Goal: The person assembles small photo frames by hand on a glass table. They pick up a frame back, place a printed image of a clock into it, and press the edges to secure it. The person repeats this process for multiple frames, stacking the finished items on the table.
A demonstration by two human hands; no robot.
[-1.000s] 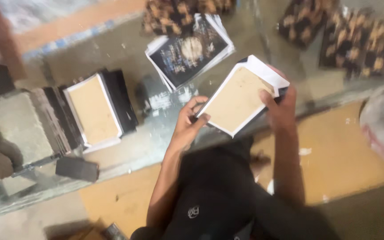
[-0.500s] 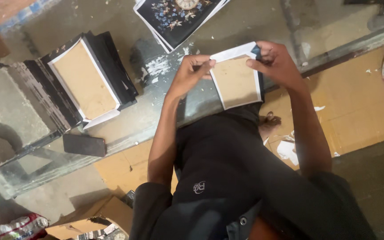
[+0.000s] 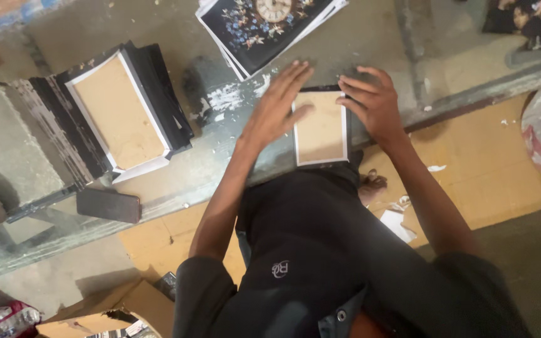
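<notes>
A small picture frame [image 3: 320, 128] lies back side up on the glass table [image 3: 370, 44], its brown backing board showing inside a white and black border. My left hand [image 3: 278, 103] rests flat with spread fingers on the frame's left edge. My right hand [image 3: 370, 100] presses with its fingertips on the frame's top right corner. Neither hand grips anything.
A stack of frames [image 3: 117, 112] with a brown backing on top sits at the left. Dark floral prints with a clock face [image 3: 270, 25] lie at the far side. A black phone [image 3: 108, 205] lies near the table's front edge. Cardboard [image 3: 483, 169] covers the floor.
The frame I held up in both hands has come down flat onto the table. My hands have let go their hold and now press on it from above.
</notes>
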